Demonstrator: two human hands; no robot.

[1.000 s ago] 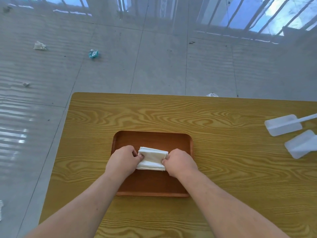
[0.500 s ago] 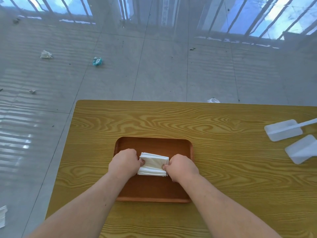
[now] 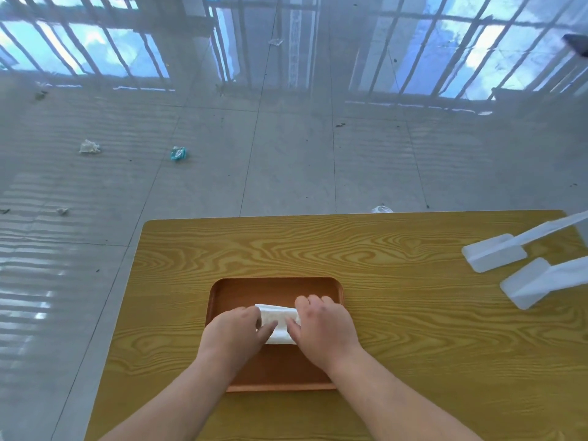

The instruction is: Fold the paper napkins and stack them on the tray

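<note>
Both hands work over the brown tray [image 3: 222, 297], which sits near the front edge of the wooden surface [image 3: 381, 249], about midway along it. A white paper napkin [image 3: 276, 316], already folded into a small block, lies on the tray floor toward its middle. The left hand [image 3: 234, 335] pinches the napkin's left end, thumb on top, so that grip is clamped on the paper; the right hand [image 3: 321, 326] covers the right end with fingers [image 3: 305, 305] spread over the far edge and thumb pressing the near side, also closed on the napkin.

The step looks like squaring and pressing the folded napkin into place. To do it well, keep the edges lined up between both hands, press flat from the crease outward so the layers do not spring open, and let go with both hands together to avoid dragging it askew. Whether other napkins lie beneath cannot be told.

Two white plastic bases [image 3: 496, 256] stand near the right edge.
</note>
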